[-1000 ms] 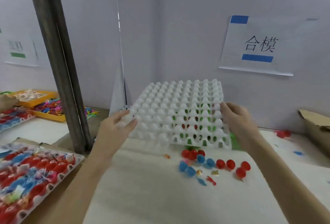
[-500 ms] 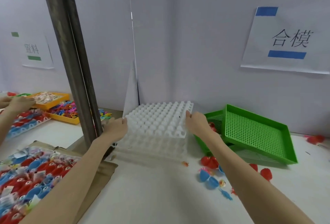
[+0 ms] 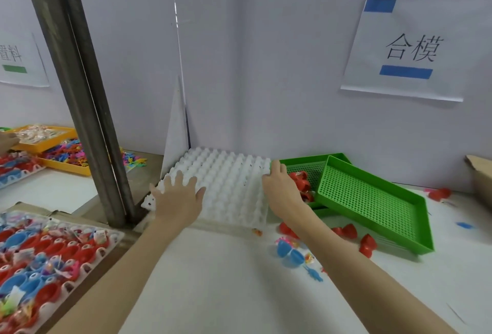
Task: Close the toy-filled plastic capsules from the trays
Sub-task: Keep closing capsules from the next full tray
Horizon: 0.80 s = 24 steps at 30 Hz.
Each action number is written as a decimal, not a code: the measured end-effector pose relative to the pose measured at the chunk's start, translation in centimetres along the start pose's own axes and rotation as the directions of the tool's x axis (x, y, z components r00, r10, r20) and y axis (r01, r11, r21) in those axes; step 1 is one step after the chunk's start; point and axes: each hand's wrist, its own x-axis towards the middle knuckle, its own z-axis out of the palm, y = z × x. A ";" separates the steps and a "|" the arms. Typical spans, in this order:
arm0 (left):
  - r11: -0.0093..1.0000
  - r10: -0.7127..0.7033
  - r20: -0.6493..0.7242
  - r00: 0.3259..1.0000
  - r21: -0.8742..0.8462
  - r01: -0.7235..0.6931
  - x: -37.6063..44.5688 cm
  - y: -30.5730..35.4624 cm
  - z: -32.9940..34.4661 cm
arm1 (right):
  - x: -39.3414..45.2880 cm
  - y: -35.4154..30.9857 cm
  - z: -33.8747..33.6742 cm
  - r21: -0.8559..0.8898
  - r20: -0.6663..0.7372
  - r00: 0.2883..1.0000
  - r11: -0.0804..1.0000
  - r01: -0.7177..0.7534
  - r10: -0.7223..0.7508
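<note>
A stack of white empty capsule trays lies flat in the table's back corner. My left hand rests spread on its near left part, fingers straight. My right hand touches the stack's right edge; whether its fingers curl round the edge is hidden. Loose red capsule halves and an open blue capsule with small toys lie on the white table right of the stack. At the lower left sits a tray of toy-filled open red and blue capsules.
Two green mesh baskets lie right of the stack, one holding red capsules. A dark metal post stands left of it. Yellow bins of toys sit at far left. A cardboard box is at the right edge.
The white tray stack went from being held up tilted to lying flat in the corner. My left hand moved from its edge onto its top; my right stays at the right edge.
</note>
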 end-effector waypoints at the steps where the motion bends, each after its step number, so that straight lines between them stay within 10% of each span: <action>1: 0.996 0.063 0.034 0.997 -0.070 -0.060 -0.1 0.5 0.3 | -0.2 -0.2 0.2 -0.059 0.016 1.000 0.998 0.009 -0.008; 9: 0.988 0.150 0.200 0.968 -0.069 -0.138 -0.9 1.2 1.7 | -1.6 0.4 0.6 -0.288 0.073 0.989 0.947 0.141 -0.125; 15: 0.959 0.214 0.064 0.975 -0.203 -0.197 -3.9 0.9 -2.8 | -6.0 -2.6 -0.2 0.070 -0.156 0.987 0.997 -0.037 0.048; 17: 0.944 0.185 -0.028 0.982 -0.274 -0.185 -5.5 -1.4 -5.3 | -8.1 -5.7 -1.2 0.536 -0.037 0.981 0.833 -0.140 0.188; 19: 0.930 0.126 -0.073 0.989 -0.338 -0.143 -6.8 -3.8 -7.3 | -10.1 -9.3 -2.1 0.830 0.322 0.941 0.447 -0.333 0.103; 24: 0.872 0.030 0.007 1.000 -0.489 -0.023 -10.5 -8.9 -10.5 | -13.6 -20.2 -3.2 0.801 0.594 0.717 0.184 -0.569 -0.365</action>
